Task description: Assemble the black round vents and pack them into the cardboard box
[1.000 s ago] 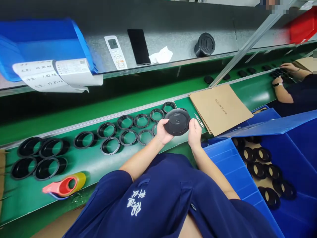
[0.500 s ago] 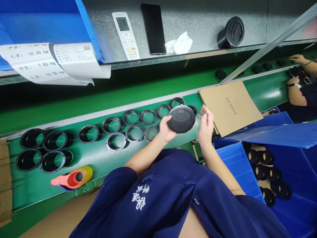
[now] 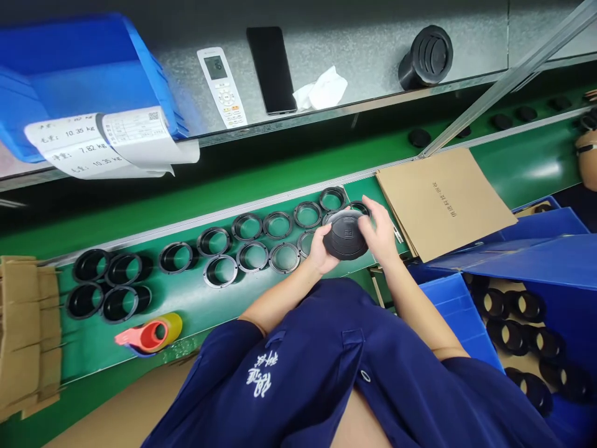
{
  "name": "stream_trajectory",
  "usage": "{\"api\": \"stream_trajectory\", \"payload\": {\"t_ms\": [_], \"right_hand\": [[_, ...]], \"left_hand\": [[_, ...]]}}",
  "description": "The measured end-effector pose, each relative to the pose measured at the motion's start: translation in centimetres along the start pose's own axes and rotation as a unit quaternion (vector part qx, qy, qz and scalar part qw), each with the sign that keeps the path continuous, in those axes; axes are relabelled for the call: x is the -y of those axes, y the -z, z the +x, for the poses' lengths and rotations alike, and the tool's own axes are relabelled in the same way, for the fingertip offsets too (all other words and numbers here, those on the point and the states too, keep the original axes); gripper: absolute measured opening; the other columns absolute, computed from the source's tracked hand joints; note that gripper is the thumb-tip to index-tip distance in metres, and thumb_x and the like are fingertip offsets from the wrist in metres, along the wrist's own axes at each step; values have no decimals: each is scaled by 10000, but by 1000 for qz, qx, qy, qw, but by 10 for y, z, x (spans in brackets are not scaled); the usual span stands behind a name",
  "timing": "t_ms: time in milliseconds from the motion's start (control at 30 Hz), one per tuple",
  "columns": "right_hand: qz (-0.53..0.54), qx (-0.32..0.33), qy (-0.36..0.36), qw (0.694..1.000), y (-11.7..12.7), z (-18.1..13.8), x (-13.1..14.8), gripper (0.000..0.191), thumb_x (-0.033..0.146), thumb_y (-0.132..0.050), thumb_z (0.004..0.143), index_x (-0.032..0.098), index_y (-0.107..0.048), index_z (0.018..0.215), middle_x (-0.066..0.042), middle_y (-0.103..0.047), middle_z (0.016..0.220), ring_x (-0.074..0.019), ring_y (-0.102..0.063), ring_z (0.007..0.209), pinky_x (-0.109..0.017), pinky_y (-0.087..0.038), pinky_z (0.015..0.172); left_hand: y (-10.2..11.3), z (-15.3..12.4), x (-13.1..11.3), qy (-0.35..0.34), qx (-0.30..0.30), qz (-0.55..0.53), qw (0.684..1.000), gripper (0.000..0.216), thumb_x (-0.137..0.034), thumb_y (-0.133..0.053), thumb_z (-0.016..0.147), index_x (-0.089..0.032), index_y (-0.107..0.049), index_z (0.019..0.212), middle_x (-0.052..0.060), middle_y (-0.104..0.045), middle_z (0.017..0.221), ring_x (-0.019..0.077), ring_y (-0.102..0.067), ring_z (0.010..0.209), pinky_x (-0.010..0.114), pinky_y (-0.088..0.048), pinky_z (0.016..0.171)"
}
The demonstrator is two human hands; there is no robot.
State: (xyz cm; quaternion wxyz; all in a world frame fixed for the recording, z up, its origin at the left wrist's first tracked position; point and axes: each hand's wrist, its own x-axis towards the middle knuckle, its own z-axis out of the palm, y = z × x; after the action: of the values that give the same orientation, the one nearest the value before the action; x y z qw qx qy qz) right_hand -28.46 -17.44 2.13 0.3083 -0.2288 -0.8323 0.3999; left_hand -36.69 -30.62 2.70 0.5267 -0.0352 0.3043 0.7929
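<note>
"One long green bench (image 3: 196,302) runs left to right in front of you. What else is big?"

"Cardboard sheets (image 3: 445,202), lying stacked to the right of your hands."

"And the hands?"

"Your right hand (image 3: 383,233) is part open, fingers loosely extended, its thumb at the right edge of the black round cap (image 3: 345,244); I can't tell whether it presses. Your left hand (image 3: 324,252) is curled round the cap's left side, holding it up over the near edge of the bench."

"How will it handle?"

"Likely light and stiff, to judge by its plastic look. The face seems smooth, so it could slide in your palm, and I'd expect scuffs before any bending. Take it by opposite sides of the rim and spare the middle."

"Anything smaller?"

"Open black rings (image 3: 211,271) stand in rows to the left. Smallest is the moulded mark (image 3: 349,234) on your cap's face, too small to read."
</note>
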Motion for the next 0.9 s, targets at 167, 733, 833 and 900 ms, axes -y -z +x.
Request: {"api": "stream_trajectory", "payload": {"t_ms": [167, 733, 833, 900], "right_hand": [[-33, 34, 4, 999, 12, 1, -11, 478, 513, -376, 1076, 242, -655, 1353, -100, -719, 1277, -267, -651, 1219, -605, -312, 1240], [-44, -140, -55, 988, 57, -47, -42, 577, 442, -366, 1066, 310, -333, 1627, -131, -394, 1578, -292, -362, 1486, -599, -371, 1199], [-36, -92, 8, 995, 59, -46, -33, 662, 518, -545, 987, 268, -418, 1587, -136, -448, 1565, -320, -380, 1473, -601, -361, 1212], [-12, -74, 26, 997, 55, -44, -27, 551, 526, -603, 960, 243, -596, 1433, -129, -587, 1440, -316, -466, 1401, -584, -376, 1209]], "left_hand": [[-7, 11, 14, 59, -52, 22, 997, 376, -413, -611, 803, -141, -755, 1018, 120, -792, 1061, 343, -668, 1217, 462, -494, 1091], [-35, 19, 9, 8, 41, 14, 999, 630, -471, -527, 894, -191, -579, 1456, 98, -710, 1335, 330, -590, 1349, 497, -450, 1153], [-39, 17, 12, 14, 33, 32, 999, 615, -462, -538, 885, -197, -597, 1437, 86, -720, 1319, 324, -594, 1346, 473, -456, 1151], [-40, 16, 15, 18, 34, 48, 998, 586, -441, -539, 879, -189, -627, 1400, 85, -731, 1295, 318, -602, 1337, 452, -467, 1140]]}}
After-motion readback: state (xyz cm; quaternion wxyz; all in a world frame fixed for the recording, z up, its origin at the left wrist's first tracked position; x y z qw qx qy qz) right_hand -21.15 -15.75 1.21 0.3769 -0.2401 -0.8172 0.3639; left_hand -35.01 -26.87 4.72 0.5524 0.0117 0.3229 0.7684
